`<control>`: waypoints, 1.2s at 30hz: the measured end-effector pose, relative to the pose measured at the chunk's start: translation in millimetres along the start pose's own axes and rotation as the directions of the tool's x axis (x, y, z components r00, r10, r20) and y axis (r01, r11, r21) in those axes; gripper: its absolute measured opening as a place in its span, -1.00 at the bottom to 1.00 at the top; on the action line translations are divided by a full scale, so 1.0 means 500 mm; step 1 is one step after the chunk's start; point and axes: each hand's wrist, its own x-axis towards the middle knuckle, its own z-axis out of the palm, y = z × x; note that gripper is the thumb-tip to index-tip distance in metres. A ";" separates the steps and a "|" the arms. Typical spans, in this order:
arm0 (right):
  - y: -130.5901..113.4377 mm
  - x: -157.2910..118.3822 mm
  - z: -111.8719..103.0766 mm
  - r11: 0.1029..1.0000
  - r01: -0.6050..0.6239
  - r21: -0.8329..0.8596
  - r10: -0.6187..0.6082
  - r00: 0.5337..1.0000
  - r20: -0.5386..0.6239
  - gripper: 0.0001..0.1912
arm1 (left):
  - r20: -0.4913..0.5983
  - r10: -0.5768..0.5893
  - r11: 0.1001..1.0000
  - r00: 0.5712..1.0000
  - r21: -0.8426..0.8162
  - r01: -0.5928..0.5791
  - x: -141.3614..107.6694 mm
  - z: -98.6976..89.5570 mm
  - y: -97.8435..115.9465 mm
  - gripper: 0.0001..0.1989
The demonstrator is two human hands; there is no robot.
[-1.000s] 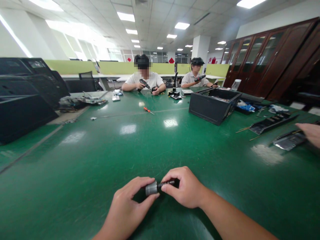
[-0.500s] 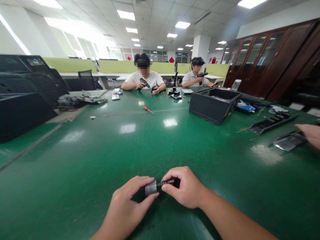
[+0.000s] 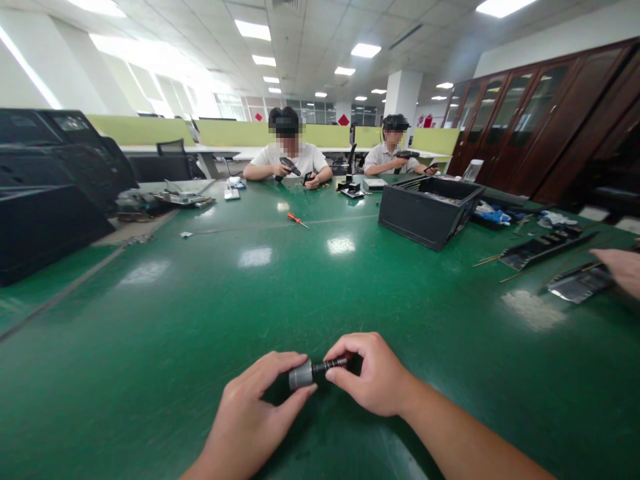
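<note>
Low in the head view, a grey metal cylinder (image 3: 301,376) with a dark, ringed shaft (image 3: 334,364) lies sideways just over the green table. My left hand (image 3: 260,403) is closed round the cylinder, thumb below and fingers above. From the other side, my right hand (image 3: 370,373) has its thumb and forefinger curled about the ringed shaft, which points right. Its far end sits inside the curl of my right hand. The exact kind of this part cannot be told.
An orange screwdriver (image 3: 297,220) lies mid-table (image 3: 240,293). A black case (image 3: 420,217) stands beyond it to the right. Dark computer housings (image 3: 50,193) fill the left. Two co-workers across hold power drills; another person's hand (image 3: 620,270) touches metal panels (image 3: 583,283) at right.
My right fingertips have shifted very slightly right along the shaft, and the cylinder slightly left. The drill of the co-worker at far right has tipped down to level.
</note>
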 end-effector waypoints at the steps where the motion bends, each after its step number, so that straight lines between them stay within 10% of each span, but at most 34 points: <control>1: 0.000 0.000 0.000 1.000 -0.001 0.000 0.001 1.000 -0.002 -0.91 | 0.001 0.001 1.000 1.000 0.002 -0.001 0.000 0.000 0.000 -0.80; 36: 0.000 0.002 -0.001 0.999 -0.029 0.019 0.030 0.999 -0.025 -0.89 | -0.017 0.000 1.000 1.000 0.002 0.000 0.001 -0.001 -0.001 -0.80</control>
